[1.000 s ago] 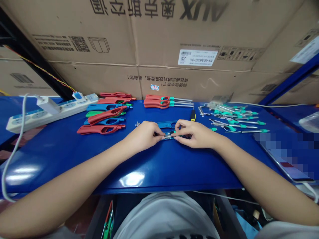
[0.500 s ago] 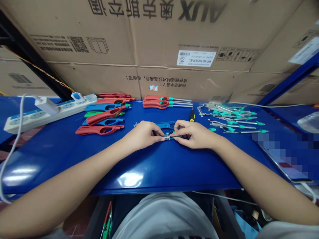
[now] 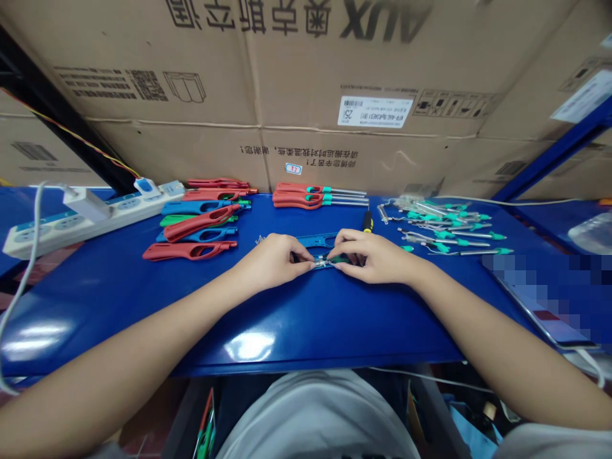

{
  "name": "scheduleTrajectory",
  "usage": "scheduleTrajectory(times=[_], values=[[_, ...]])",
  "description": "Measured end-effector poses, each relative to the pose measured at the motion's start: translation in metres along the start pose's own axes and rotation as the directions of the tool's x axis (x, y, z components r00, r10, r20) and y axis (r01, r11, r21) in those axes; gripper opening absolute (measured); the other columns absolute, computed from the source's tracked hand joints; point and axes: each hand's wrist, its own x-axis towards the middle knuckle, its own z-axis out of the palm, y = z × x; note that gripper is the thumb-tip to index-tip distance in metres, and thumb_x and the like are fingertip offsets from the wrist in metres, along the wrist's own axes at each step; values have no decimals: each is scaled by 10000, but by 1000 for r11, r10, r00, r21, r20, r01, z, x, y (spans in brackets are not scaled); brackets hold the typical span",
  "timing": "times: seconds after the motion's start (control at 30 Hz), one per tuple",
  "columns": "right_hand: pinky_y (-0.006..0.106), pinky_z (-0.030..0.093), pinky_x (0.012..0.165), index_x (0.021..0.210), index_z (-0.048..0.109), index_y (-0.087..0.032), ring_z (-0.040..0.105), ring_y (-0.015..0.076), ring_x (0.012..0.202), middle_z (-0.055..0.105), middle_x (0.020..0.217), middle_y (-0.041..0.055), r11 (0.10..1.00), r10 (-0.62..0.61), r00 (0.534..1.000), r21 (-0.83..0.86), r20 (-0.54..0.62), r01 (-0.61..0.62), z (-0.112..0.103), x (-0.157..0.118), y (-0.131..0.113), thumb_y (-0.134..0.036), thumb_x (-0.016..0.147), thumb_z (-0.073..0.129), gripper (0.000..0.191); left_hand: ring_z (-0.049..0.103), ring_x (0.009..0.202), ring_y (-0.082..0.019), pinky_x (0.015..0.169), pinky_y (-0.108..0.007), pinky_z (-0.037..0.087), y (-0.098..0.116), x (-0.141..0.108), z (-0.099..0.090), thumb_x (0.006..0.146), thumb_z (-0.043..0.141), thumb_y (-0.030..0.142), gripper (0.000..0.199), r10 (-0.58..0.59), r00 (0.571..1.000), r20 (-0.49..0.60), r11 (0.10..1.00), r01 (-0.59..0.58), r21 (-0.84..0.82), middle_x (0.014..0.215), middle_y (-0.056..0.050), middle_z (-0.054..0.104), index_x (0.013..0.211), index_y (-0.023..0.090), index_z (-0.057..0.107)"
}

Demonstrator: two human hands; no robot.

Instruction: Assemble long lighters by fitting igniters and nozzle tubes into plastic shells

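Note:
My left hand (image 3: 280, 260) and my right hand (image 3: 370, 257) meet over the middle of the blue table (image 3: 306, 325). Between their fingertips is a small lighter assembly (image 3: 321, 262) with silvery and blue parts. The left thumb and fingers pinch its left end. On its right end the fingers of my right hand are closed, partly hiding it. A blue handle shell (image 3: 313, 241) lies just behind the hands. Behind my right hand stands a screwdriver (image 3: 368, 221) with a black and yellow handle, its lower part hidden.
Red, blue and green lighter handles (image 3: 191, 250) lie at the left near a power strip (image 3: 62, 224). Red lighters with metal rods (image 3: 299, 196) rest at the back. Several green-tipped rods (image 3: 459, 234) are at the right, beyond a phone (image 3: 545, 306). A cardboard box (image 3: 296, 83) stands behind.
The right fingertips have shifted slightly at the small assembly, and more of its middle shows. Both hands still hold it in nearly the same place.

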Motion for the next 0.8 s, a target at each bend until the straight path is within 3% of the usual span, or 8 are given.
scheduleTrajectory(times=[0.2, 0.43, 0.8], values=[[258, 485, 629, 1055, 658, -182, 534, 109, 665, 571, 976, 51, 994, 25, 999, 109, -45, -20, -3, 1, 5, -208, 910, 618, 153, 612, 624, -136, 640, -246, 461, -4, 1, 3, 838, 736, 276, 133, -7, 1000, -14, 1000, 6, -23, 822, -22, 755, 935, 228, 814], [271, 476, 679, 1138, 689, -199, 558, 122, 715, 607, 1047, 63, 1000, -1, 1000, 18, 11, 1, 3, 2, 0, -218, 925, 606, 229, 612, 608, -129, 658, -249, 482, -3, 0, 5, 814, 756, 271, 116, -22, 999, -24, 999, 20, -48, 795, -9, 741, 906, 212, 793], [269, 476, 696, 1079, 779, -204, 599, 134, 760, 639, 1062, 78, 994, -59, 998, -96, 0, 59, 4, 1, -2, -241, 942, 582, 242, 602, 626, -120, 676, -237, 466, 0, 0, 3, 862, 709, 218, 92, 14, 999, -40, 1000, -14, -3, 825, -5, 746, 890, 210, 796]])
